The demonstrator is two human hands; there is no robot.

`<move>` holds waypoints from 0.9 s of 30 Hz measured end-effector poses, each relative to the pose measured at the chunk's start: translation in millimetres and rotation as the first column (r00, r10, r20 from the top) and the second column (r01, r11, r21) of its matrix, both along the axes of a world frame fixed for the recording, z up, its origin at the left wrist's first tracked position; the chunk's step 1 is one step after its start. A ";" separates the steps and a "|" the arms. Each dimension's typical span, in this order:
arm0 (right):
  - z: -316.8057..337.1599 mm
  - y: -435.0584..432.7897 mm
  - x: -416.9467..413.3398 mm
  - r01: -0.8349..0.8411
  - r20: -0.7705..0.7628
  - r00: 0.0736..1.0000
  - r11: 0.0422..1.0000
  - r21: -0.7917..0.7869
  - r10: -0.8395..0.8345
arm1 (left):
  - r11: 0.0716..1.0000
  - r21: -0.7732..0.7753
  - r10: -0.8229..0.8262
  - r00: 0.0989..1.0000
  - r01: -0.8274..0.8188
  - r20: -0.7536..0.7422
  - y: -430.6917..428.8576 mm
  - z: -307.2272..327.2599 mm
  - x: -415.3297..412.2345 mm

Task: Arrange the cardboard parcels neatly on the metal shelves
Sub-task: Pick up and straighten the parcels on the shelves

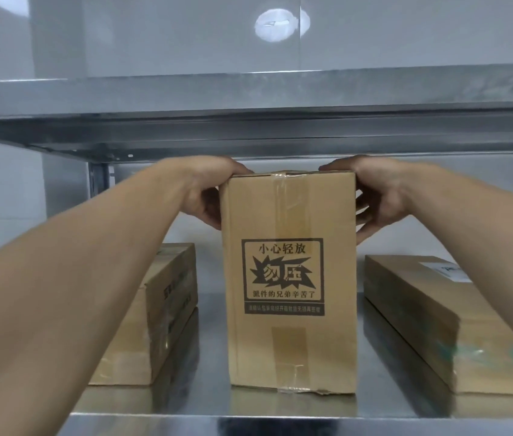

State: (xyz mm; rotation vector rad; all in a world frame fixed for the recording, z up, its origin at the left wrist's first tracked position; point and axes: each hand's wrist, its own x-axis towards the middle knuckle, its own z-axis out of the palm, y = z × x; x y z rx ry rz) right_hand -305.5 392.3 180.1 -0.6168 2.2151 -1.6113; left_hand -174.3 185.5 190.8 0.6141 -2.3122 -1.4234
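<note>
on lower shelf [280, 424], three parcels [160, 309] [291, 278] [437, 325]; left hand [209, 190], right hand [381, 196] fingers [363, 223] clamped on upright middle parcel [291, 341].

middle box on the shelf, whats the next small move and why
Probably let go and draw both hands back: the left hand and right hand grip the upper sides of the middle box, which seems to stand upright on the shelf, apart from the left parcel and right parcel, fronts roughly level.
</note>
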 end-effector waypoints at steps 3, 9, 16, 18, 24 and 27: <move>1.7 0.9 2.7 -0.014 -0.042 0.999 0.999 0.048 0.016 | 1.000 -0.004 -0.013 0.999 0.013 0.033 2.5 4.4 -3.3; 4.1 -0.6 3.4 -0.028 -0.133 0.990 0.996 0.079 0.039 | 0.998 -0.068 0.000 0.996 0.006 0.084 5.2 10.2 -12.7; 6.8 2.5 9.5 -0.048 -0.188 0.980 0.994 0.095 0.065 | 0.994 -0.111 0.018 0.997 -0.010 0.071 10.8 9.5 -9.1; 5.1 3.8 11.1 -0.049 -0.188 0.980 0.996 0.078 0.063 | 0.994 -0.112 0.010 0.999 -0.005 0.051 10.8 7.6 -6.3; -1.7 4.1 5.9 -0.055 -0.185 0.982 0.997 -0.061 0.043 | 0.993 -0.108 -0.059 0.997 0.054 -0.044 13.0 4.0 -0.3; -17.8 2.4 1.4 -0.054 -0.171 0.985 0.989 -0.137 0.030 | 0.993 -0.114 -0.055 0.991 0.041 -0.125 9.5 -11.9 -2.3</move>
